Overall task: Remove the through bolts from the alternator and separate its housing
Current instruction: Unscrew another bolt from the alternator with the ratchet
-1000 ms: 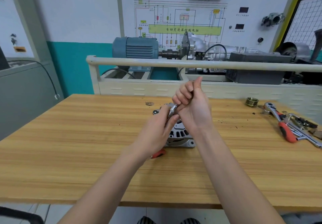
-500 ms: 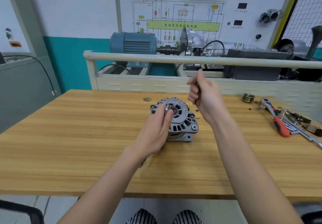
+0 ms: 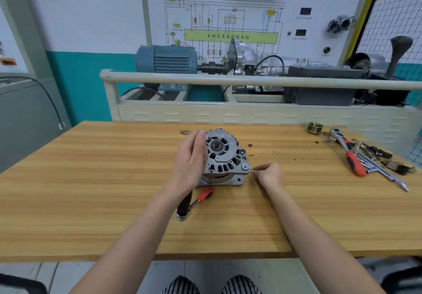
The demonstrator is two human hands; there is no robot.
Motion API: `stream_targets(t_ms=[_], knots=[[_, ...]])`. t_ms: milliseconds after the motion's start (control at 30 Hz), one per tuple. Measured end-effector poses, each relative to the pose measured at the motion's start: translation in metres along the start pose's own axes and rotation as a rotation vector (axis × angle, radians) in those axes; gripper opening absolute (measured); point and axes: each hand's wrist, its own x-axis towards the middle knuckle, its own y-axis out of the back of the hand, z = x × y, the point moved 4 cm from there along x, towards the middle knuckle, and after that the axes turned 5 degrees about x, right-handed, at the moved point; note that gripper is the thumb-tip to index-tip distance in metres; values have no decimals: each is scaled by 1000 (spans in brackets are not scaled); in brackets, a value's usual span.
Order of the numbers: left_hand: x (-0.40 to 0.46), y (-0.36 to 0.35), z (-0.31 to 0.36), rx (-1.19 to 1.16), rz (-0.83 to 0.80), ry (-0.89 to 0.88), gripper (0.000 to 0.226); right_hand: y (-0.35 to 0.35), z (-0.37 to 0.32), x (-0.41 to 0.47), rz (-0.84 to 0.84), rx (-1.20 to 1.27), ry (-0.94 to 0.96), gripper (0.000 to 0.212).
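Observation:
The silver alternator (image 3: 225, 156) stands on the wooden table (image 3: 91, 202), shaft end up. My left hand (image 3: 190, 161) grips its left side, thumb raised beside the top rim. My right hand (image 3: 268, 173) rests low on the table just right of the alternator. Its fingers are curled and pinched together, and a thin metal tip that looks like a through bolt (image 3: 253, 168) shows at the fingertips. They sit right beside a bolt head with a washer (image 3: 245, 167) on the lower right ear. Another bolt head (image 3: 220, 129) is seated at the top rim.
A red-handled ratchet (image 3: 204, 196) with a black socket (image 3: 184, 204) lies just in front of the alternator. At the right lie a second ratchet (image 3: 349, 156), loose parts (image 3: 383, 156) and a brass pulley (image 3: 314, 128). A washer (image 3: 185, 132) lies behind. A training rig stands beyond the far edge.
My right hand, held up in a fist above the alternator, has come down to the table at its right side. My left hand stays on the alternator.

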Motion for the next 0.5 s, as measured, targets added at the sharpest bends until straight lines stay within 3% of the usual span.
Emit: stream_targets(t_ms=[267,400,500], knots=[[-5,-5,-16,-218,-37,99,35,-4,-6,-2,62,-105,40,22],[-4,-8,-23,-368,-79,139,30,10,-47,-36,166,264,244,21],[-2,-11,-25,-406,-121,151,25,13,-95,-82,-45,521,486,12]])
